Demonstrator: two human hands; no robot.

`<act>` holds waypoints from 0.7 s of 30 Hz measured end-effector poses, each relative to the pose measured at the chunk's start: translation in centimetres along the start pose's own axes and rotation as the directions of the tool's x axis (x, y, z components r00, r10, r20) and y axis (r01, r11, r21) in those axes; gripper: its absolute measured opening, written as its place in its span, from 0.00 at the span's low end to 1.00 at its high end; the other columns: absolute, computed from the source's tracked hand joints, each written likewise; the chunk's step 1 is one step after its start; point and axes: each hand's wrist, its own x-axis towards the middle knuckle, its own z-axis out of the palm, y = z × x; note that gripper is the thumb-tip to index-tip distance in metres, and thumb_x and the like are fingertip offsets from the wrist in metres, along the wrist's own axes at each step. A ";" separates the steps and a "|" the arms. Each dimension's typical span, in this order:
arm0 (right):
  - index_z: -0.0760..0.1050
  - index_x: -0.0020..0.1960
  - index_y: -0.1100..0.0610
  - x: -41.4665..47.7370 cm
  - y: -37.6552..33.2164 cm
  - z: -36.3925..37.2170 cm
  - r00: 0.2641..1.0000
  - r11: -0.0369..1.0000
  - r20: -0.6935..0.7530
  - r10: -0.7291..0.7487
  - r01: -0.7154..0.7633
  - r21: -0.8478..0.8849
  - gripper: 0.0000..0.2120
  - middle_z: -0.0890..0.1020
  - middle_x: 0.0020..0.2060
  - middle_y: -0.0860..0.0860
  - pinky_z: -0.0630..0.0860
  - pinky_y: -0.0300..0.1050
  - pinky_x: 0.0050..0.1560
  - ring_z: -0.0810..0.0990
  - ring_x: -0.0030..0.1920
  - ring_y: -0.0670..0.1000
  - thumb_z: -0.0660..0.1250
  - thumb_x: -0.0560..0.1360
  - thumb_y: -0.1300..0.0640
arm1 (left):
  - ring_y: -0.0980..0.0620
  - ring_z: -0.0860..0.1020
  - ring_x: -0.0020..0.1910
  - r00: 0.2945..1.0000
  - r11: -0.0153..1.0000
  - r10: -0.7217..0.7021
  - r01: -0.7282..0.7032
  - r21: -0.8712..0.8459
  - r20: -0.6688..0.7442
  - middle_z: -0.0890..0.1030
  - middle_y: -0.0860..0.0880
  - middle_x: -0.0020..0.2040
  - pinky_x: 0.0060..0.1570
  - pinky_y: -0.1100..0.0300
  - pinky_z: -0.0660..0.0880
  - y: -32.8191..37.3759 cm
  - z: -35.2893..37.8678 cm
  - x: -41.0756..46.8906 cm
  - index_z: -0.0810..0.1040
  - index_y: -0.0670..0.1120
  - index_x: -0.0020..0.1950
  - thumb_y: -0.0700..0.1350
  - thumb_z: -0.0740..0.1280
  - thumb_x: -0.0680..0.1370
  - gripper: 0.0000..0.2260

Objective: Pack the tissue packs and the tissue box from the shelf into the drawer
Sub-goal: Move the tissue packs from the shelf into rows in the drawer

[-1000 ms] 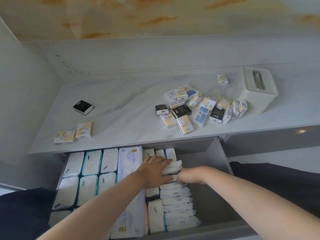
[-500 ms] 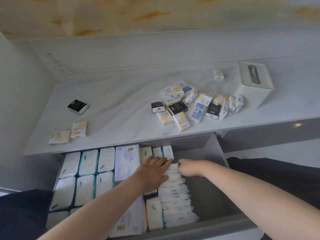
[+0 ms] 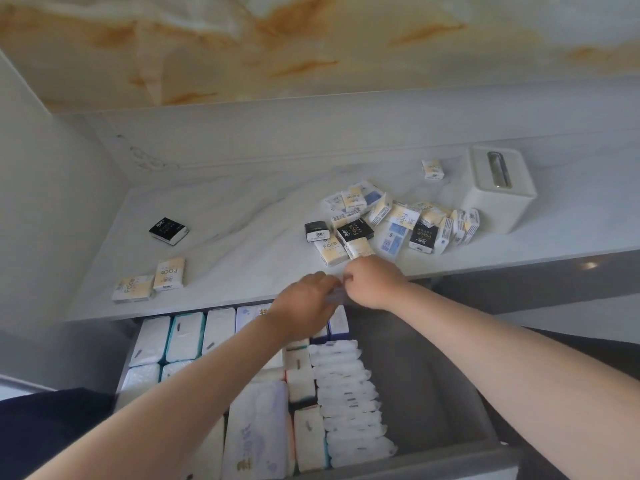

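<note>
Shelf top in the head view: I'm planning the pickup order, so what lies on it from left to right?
Two cream packs → lone black pack → heap of packs → tissue box.

marbled wall panel, dark clothing

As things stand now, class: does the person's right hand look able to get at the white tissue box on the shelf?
Probably yes. The right hand is at the shelf's front edge, and the tissue box stands uncovered farther back to its right. Only low loose tissue packs lie between, easily reached over.
</note>
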 end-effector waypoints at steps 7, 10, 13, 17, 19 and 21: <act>0.74 0.40 0.56 0.7 2.0 -3.2 0.879 0.991 -0.476 0.023 0.043 0.128 0.08 0.76 0.32 0.45 0.64 0.41 0.30 0.76 0.34 0.52 0.61 0.76 0.57 | 0.48 0.73 0.55 0.944 0.991 -0.131 0.125 -0.038 -0.304 0.76 0.49 0.55 0.49 0.56 0.72 -0.4 -5.5 4.7 0.74 0.48 0.60 0.39 0.61 0.77 0.12; 0.74 0.56 0.54 1.4 3.0 -2.3 0.889 0.999 -0.456 0.033 -0.012 0.049 0.12 0.75 0.52 0.49 0.68 0.43 0.36 0.79 0.46 0.53 0.65 0.77 0.49 | 0.47 0.68 0.65 0.957 0.983 -0.173 0.181 0.012 -0.231 0.72 0.48 0.65 0.61 0.52 0.71 -1.4 -5.9 6.4 0.70 0.51 0.69 0.36 0.60 0.77 0.22; 0.70 0.65 0.54 2.5 3.8 -1.0 0.929 0.998 -0.366 0.058 -0.050 0.031 0.20 0.73 0.61 0.53 0.70 0.45 0.40 0.78 0.54 0.55 0.65 0.78 0.46 | 0.48 0.55 0.77 0.980 0.977 -0.200 0.200 0.076 -0.005 0.57 0.51 0.79 0.73 0.51 0.62 -2.4 -5.4 7.3 0.58 0.56 0.78 0.33 0.60 0.77 0.33; 0.73 0.59 0.54 3.8 3.9 -0.3 0.895 0.997 -0.445 -0.028 -0.006 -0.074 0.16 0.80 0.53 0.51 0.71 0.45 0.39 0.78 0.51 0.54 0.59 0.79 0.45 | 0.47 0.63 0.70 0.982 0.967 -0.190 0.189 0.169 -0.006 0.64 0.50 0.73 0.63 0.53 0.71 -3.3 -4.1 8.1 0.60 0.56 0.78 0.39 0.62 0.80 0.28; 0.72 0.59 0.55 3.9 3.5 0.0 0.876 0.998 -0.480 -0.054 0.028 -0.060 0.19 0.80 0.51 0.51 0.74 0.46 0.38 0.79 0.47 0.54 0.57 0.79 0.41 | 0.46 0.68 0.63 0.977 0.961 -0.178 0.199 0.194 -0.122 0.69 0.47 0.64 0.57 0.52 0.73 -3.6 -3.7 8.2 0.65 0.55 0.75 0.44 0.64 0.80 0.23; 0.69 0.62 0.54 4.1 2.9 0.5 0.905 0.996 -0.416 -0.089 0.067 -0.066 0.23 0.78 0.49 0.51 0.73 0.46 0.36 0.79 0.45 0.54 0.60 0.77 0.38 | 0.45 0.68 0.60 0.971 0.961 -0.177 0.206 0.186 -0.160 0.70 0.45 0.60 0.53 0.51 0.74 -4.1 -3.5 8.1 0.68 0.55 0.73 0.47 0.64 0.80 0.21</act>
